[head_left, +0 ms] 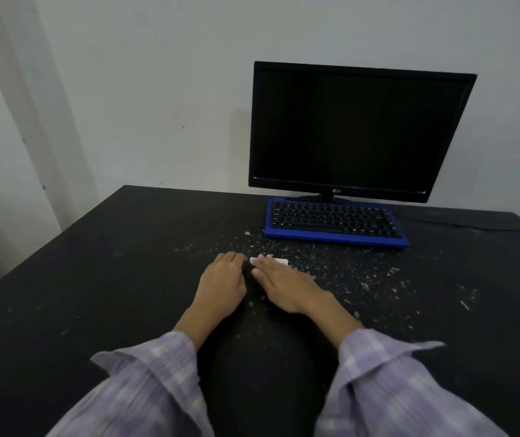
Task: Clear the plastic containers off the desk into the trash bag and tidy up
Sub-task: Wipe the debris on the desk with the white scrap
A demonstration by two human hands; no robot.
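The black desk (94, 279) carries a dark monitor (356, 130) and, in front of it, a blue keyboard (334, 222). Pale crumbs (331, 263) litter the desk (thickest near the keyboard). The right hand (284, 285) lies flat, fingers straight, on a white scrap (279, 261). The left hand (224, 282) is loosely curled; whether it holds anything, I cannot tell.
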